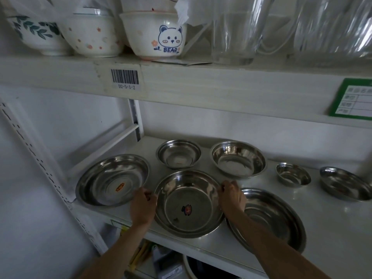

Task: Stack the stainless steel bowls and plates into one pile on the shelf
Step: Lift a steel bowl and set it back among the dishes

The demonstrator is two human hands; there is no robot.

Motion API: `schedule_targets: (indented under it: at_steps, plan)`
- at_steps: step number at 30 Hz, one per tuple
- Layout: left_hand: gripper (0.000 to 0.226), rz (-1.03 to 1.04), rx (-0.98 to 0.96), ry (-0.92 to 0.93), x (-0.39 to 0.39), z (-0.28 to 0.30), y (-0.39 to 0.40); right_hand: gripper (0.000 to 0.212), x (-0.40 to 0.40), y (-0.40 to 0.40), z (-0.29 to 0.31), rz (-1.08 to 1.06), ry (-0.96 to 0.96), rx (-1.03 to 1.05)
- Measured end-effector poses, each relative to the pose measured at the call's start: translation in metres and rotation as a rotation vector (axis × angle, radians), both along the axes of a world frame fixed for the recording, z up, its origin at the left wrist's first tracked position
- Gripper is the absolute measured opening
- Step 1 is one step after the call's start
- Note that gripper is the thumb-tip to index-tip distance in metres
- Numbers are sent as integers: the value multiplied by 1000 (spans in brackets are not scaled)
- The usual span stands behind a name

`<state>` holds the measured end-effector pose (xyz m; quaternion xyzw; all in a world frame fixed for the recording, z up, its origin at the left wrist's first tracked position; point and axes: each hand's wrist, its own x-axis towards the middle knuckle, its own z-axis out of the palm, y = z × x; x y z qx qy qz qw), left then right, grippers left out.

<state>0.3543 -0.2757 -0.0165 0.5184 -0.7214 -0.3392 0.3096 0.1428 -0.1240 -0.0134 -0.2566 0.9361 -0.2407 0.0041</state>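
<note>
Bowls and plates lie spread singly on the shelf (332, 228), nothing piled yet. We grip the front middle bowl (188, 204) between us: our left hand (143, 207) closed on its left rim, our right hand (231, 197) closed on its right rim. The big plate (112, 179) lies just left, nearer our left hand; another plate (275, 216) sits just right.

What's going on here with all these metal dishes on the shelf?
A person is gripping the front middle steel bowl by its rim, left hand on one side, right hand on the other. Six other steel dishes sit separately around it on the lower shelf, so nothing is stacked yet.
</note>
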Motion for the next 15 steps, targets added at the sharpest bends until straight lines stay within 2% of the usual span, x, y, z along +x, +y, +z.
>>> schedule_targets:
  at_steps: [7, 10, 13, 15]
  plan:
    - [28, 14, -21, -67, -3, 8, 2, 30, -3, 2, 2, 38, 26, 82]
    - [31, -31, -49, 0, -16, 20, 2, 36, -9, 5, 6, -27, -51, -80]
    - [16, -121, 33, 158, -42, 36, 10, 35, -21, 8, 14, -138, -114, -241]
    - [6, -185, 25, 191, -65, 44, 13, 33, -35, 11, 18, -216, -200, -361]
